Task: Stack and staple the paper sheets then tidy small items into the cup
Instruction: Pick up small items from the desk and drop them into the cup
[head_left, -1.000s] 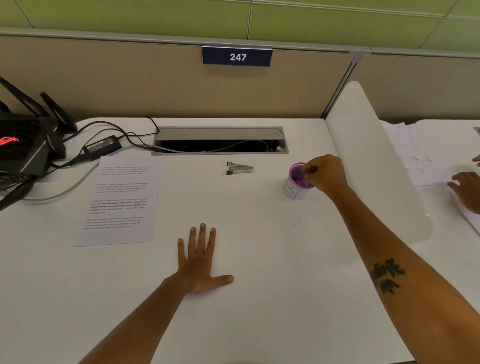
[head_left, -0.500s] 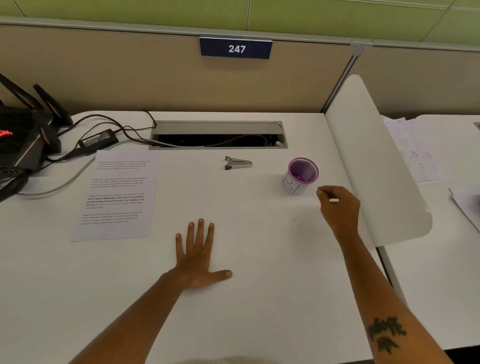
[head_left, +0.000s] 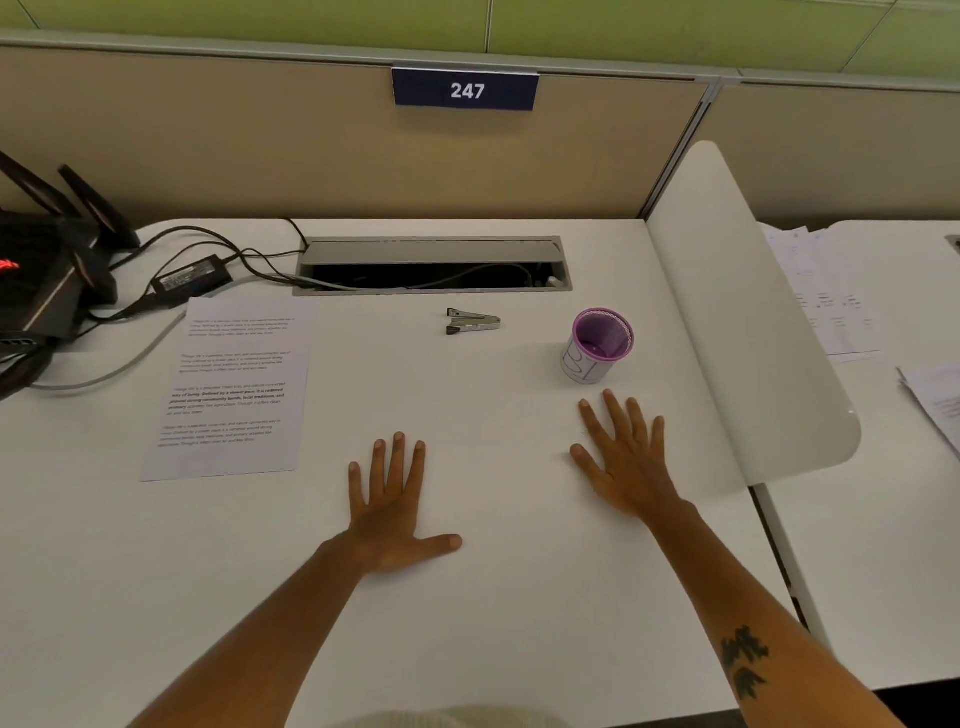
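On the white desk, both hands are lying flat, palms down, holding nothing. The left hand sits near the middle with its fingers spread a bit and the thumb stuck out to the right. The right hand is further right and a little further back, fingers fanned out, with the fingertips just short of the cup. There's a tattoo on the right forearm.

The cup is purple inside with a white wrap around the outside, standing upright near the desk's curved white side divider. Can't really tell what's in it, the bottom just looks like a dark purple blur from this angle.

The paper sheets lie flat on the left side of the desk, printed side up, looking like one tidy stack. The small metal stapler is lying by itself between the paper and the cup, just in front of the open cable slot at the back.

Far left there's a black router with antennas, a power brick and a bunch of cables. A blue tag reading 247 hangs on the back partition. More papers are on the next desk over.
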